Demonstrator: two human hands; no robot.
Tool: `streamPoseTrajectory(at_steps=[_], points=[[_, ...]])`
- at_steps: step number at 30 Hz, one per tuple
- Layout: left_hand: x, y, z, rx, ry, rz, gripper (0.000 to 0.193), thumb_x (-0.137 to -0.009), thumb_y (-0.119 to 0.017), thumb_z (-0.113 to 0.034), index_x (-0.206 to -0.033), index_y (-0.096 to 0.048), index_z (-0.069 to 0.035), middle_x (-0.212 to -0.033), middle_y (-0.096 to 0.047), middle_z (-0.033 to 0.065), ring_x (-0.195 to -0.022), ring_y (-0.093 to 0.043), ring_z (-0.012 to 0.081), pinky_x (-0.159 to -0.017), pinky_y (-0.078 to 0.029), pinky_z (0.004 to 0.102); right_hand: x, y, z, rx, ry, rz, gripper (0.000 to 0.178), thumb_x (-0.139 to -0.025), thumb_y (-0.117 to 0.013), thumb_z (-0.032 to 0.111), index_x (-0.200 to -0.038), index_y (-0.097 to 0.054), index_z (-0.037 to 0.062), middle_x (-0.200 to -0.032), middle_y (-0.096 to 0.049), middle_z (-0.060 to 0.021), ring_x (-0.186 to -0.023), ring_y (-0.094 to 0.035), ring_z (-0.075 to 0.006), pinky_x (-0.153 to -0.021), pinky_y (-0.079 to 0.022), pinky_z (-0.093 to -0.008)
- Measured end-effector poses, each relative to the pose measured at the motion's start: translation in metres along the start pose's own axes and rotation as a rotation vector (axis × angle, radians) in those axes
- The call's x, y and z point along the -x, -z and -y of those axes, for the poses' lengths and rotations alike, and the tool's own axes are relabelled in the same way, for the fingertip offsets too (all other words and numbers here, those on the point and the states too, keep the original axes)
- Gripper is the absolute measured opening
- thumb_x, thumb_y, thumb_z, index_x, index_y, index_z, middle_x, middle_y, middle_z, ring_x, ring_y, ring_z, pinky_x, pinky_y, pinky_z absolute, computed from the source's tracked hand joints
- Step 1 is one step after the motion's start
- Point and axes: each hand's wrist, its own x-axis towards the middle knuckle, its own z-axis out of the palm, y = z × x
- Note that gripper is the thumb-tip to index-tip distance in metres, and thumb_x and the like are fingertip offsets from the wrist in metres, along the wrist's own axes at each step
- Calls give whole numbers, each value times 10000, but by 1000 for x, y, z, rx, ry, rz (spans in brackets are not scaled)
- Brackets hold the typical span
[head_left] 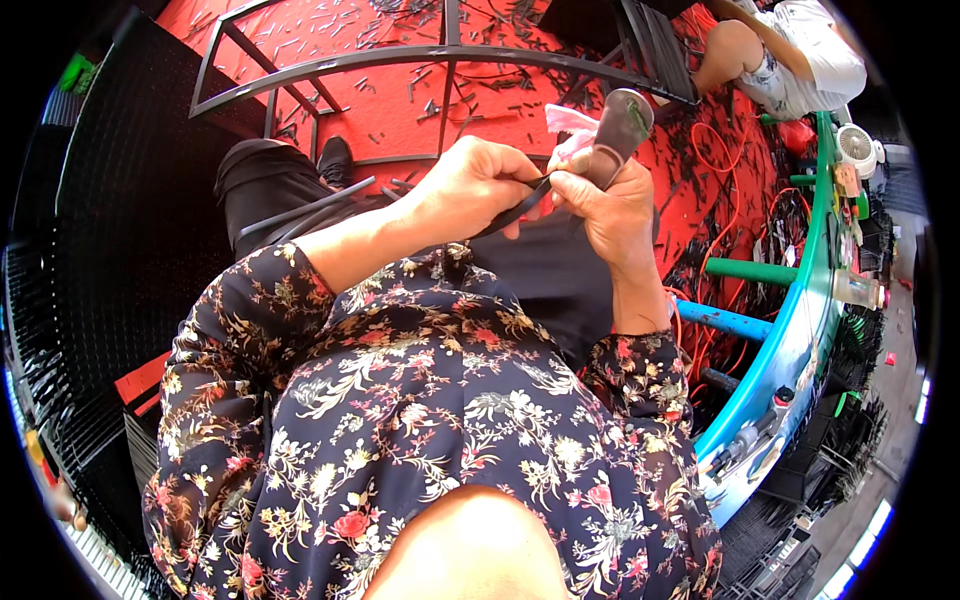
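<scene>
Above my lap, my left hand point(478, 185) is closed on a narrow black strip point(513, 213), which runs slantwise toward the other hand. Close beside it, my right hand point(615, 205) is closed around a flat grey metal tool point(624, 125) with a broad rounded end pointing up. Its thumb presses at the upper end of the strip. A piece of pink cloth point(570, 122) shows at the tool and the fingers. The tool's lower part is hidden in the hand, so its exact kind does not show.
A black metal frame point(450, 52) stands ahead on the red floor point(385, 95), which is strewn with black scraps. Another person point(790, 60) sits at the upper right. A blue-green curved bench edge point(800, 310) runs along the right, near a small white fan point(857, 147) and a clear jar point(857, 289).
</scene>
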Motion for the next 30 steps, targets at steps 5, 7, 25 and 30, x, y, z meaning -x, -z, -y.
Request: streamPoseTrajectory(at_steps=[5, 7, 25, 30], points=[[-5, -4, -6, -108, -40, -25, 171, -869, -503, -83, -945, -609, 28, -669, -569, 31, -553, -516, 72, -489, -408, 207, -1, 7, 2, 83, 71, -87, 59, -763, -598, -62, -802, -579, -21, -746, -599, -43, -633, -555, -90, -572, -464, -223], [-10, -9, -9, -307, -110, -79, 171, -856, -535, -105, -934, -623, 18, -666, -574, 27, -550, -498, 62, -488, -393, 206, -5, 5, 1, 317, 239, -49, 31, -752, -593, -10, -779, -579, -21, -704, -595, -43, -629, -556, -90, -571, -450, -233], [-83, -23, 17, -261, -69, 238, 104, -858, -518, -52, -794, -583, -1, -634, -572, 31, -462, -467, 50, -428, -342, 186, 426, 186, 56, 1443, -564, -1637, 137, -761, -615, 128, -853, -563, 40, -782, -607, -165, -752, -591, -345, -674, -453, -427], [-90, -25, 13, -312, -74, 245, 96, -855, -516, -41, -805, -587, 1, -607, -544, 14, -439, -407, 38, -417, -320, 172, 437, 180, 55, 1536, -821, -1587, 218, -761, -612, 156, -948, -595, 45, -845, -598, -217, -853, -575, -383, -746, -464, -432]])
